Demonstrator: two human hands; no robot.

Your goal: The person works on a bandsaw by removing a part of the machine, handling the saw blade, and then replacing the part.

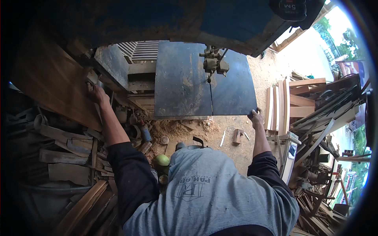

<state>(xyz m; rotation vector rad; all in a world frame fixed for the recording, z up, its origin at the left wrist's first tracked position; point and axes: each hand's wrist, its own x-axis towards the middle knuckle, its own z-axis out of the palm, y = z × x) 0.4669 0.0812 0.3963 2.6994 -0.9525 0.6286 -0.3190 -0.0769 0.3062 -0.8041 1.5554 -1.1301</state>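
Observation:
In front of me lies the dark, dusty metal table [179,78] of a bandsaw, split by a slot that runs to its near edge. Above the slot hangs the saw's blade guide [215,63]. My left hand [98,93] reaches far to the left, its fingers closed on a small part beside a light block [90,74] on the machine's side; exactly what it grips is too small to make out. My right hand [256,118] holds the near right corner of the table, fingers curled at the edge.
Curved wooden pieces [280,105] stand at the right, beside stacked offcuts [302,100]. Sawdust [197,131] covers the floor, with a wooden block [238,136] and a green round object [162,159]. Scrap boards [65,157] pile up at left. The blue machine housing [157,23] overhangs the table.

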